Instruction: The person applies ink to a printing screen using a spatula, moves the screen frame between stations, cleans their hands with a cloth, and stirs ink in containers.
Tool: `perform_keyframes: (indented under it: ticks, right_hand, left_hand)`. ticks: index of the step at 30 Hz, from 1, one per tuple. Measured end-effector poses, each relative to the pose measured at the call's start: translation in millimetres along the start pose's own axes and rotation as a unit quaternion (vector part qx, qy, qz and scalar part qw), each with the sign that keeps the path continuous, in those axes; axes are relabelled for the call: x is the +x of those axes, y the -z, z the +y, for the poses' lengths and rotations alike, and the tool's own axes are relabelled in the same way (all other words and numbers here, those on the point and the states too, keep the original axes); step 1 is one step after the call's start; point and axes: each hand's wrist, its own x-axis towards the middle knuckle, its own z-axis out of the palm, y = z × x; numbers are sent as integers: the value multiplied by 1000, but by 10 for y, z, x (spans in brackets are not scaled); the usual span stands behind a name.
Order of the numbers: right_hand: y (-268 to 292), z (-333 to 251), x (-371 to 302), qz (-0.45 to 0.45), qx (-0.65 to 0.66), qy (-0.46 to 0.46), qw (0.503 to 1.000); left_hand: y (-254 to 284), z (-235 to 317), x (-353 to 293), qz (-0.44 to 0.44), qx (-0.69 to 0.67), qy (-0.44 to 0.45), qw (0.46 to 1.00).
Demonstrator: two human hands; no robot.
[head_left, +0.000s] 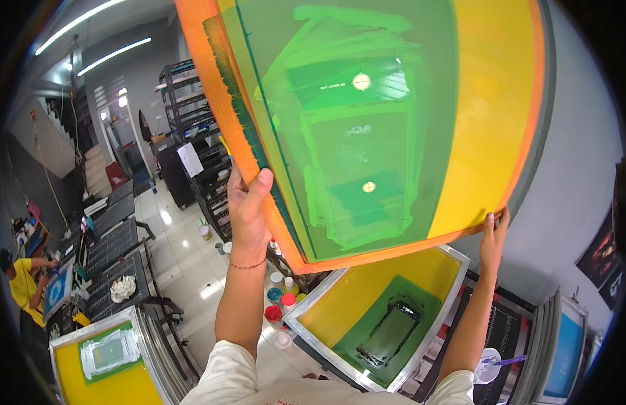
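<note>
Hands raised and well apart: left hand [247, 206] and right hand [494, 233] each clamp an edge of the large orange-framed, yellow-green mesh printing screen [367, 121], above a second aluminium-framed yellow screen [367, 304].

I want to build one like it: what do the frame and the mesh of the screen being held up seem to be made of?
The screen frame, held by the left hand and right hand, shows only orange tape; its core is hidden, perhaps metal like the bare silvery frame below. The mesh looks like thin yellow woven fabric, translucent since lamps glow through, coated glossy green.
</note>
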Motion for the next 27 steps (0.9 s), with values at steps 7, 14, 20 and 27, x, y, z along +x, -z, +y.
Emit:
perform_keyframes:
  ticks: [7, 14, 20, 27]
  right_hand:
    - [-53, -35, -39, -14, -3, -26, 1000]
    - [-156, -105, -63, -4, 28, -24, 999]
    - [-276, -621, -334, 34, -51, 64, 996]
    - [-1063, -1478, -1853, -245, -124, 240, 931]
  left_hand:
    - [119, 7, -52, -16, -35, 33, 999]
    - [91, 10, -68, -3, -4, 19, 1000]
    - [-262, -31, -149, 44, 16, 13, 999]
    - [-1416, -380, -492, 66, 196, -101, 973]
